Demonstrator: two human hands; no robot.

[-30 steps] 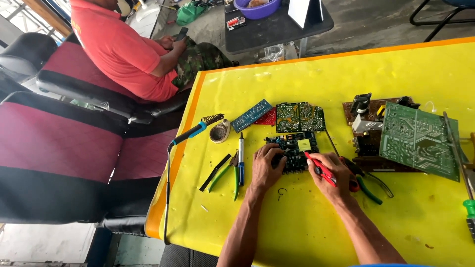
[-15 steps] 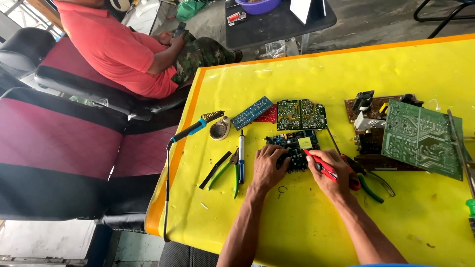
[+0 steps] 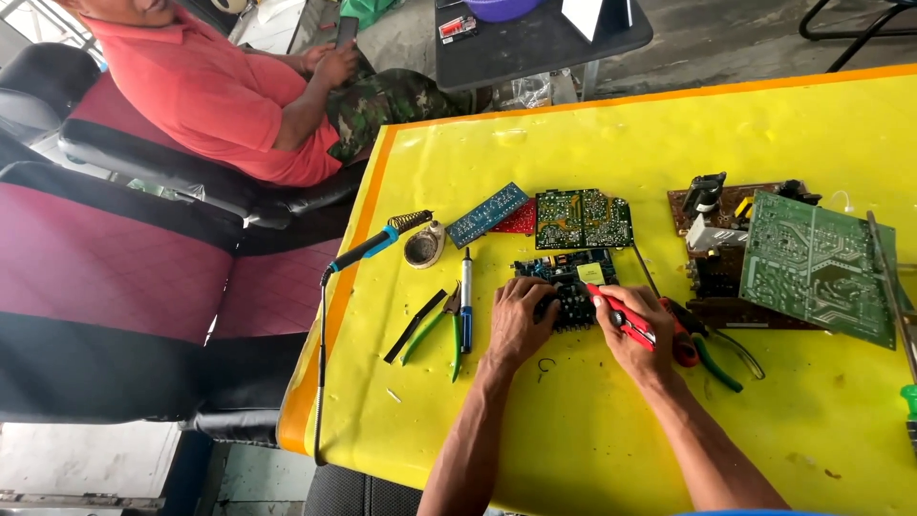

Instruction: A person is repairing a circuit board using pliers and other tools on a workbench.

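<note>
Head view: we saw the yellow table (image 3: 592, 449) first, then the large green circuit board (image 3: 820, 268) at its right. Near the middle lay the small dark circuit board (image 3: 565, 279), just beyond our fingertips. Our left hand (image 3: 521, 320) rested on its near left edge, fingers curled down onto it. Our right hand (image 3: 642, 330) was closed around a red-handled tool (image 3: 621, 313), its tip touching the board's right side. Green-handled pliers (image 3: 449, 325) lay left of the hands.

Both forearms bare, no sleeves, gloves, watch or rings on left hand (image 3: 521, 320) or right hand (image 3: 638, 334).
</note>
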